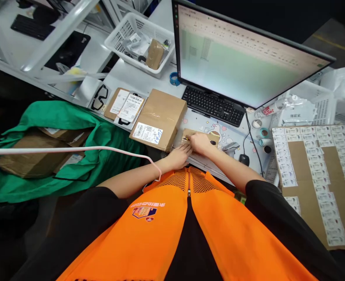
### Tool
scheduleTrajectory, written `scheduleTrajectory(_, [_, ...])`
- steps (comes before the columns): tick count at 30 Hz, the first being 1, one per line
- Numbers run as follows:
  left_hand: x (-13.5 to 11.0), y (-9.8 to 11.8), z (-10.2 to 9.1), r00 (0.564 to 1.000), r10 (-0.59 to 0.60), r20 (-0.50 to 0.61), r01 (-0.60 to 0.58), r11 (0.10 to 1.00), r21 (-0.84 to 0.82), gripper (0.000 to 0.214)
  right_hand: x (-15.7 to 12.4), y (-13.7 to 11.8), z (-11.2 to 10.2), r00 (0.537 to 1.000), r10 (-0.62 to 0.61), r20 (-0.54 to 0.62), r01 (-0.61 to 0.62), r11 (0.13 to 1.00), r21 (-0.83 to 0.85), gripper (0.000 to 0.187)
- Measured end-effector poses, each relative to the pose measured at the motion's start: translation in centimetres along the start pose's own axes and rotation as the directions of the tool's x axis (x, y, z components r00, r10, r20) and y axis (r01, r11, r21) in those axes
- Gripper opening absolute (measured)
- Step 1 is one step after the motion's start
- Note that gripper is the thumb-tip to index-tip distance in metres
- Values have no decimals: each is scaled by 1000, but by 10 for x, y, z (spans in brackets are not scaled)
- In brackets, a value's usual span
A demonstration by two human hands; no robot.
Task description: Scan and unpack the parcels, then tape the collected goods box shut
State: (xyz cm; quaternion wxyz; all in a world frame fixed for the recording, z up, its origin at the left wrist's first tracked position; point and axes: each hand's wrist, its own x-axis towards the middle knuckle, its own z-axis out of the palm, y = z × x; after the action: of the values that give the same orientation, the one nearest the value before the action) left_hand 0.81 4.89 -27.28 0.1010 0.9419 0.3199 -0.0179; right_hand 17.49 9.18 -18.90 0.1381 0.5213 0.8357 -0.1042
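A small brown cardboard package (215,136) lies on the desk mat under both hands. My right hand (201,143) bends over it with the fingers closed; a small yellowish and dark thing shows by the fingertips, too small to name. Flat beside it, my left hand (178,157) rests near the package's close edge with its fingers stretched out. To the left of the hands stands a larger cardboard box (163,111) with a white label and blue handwritten digits.
Behind are a black keyboard (213,106) and a monitor (242,58). A grey scanner-like device (231,147) and mouse (244,159) lie right. A white basket (157,70) stands back left, a green sack (102,136) of parcels left, a sticker-covered cardboard sheet (298,156) right.
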Motion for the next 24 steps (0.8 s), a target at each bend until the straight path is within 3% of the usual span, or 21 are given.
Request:
scheduleTrajectory(4, [1, 2, -5, 1000, -14, 8, 14, 1000, -7, 80, -1, -8, 0, 999, 46, 18, -45, 998, -33, 41])
scheduleTrajectory(7, [-1, 3, -5, 999, -23, 25, 23, 1000, 10, 78, -19, 4, 2, 992, 114, 49, -111, 992, -62, 42])
scheduleTrajectory(12, [0, 6, -12, 997, -32, 68, 29, 998, 47, 74, -76, 63, 16, 957, 263, 122, -249, 961, -122, 47])
scheduleTrajectory(16, [26, -2, -41, 997, -59, 49, 59, 998, -7, 41, -101, 119, 34, 899, 430, 79, -423, 902, -91, 47])
scheduleTrajectory(20, [72, -17, -73, 992, -118, -48, 121, 992, 46, 33, -69, 153, 59, 843, 536, 38, -536, 833, 140, 54])
scheduleTrajectory(24, [103, -22, -84, 993, -75, 88, 64, 990, 126, 39, -18, 161, 83, 781, 617, 95, -603, 705, 375, 65])
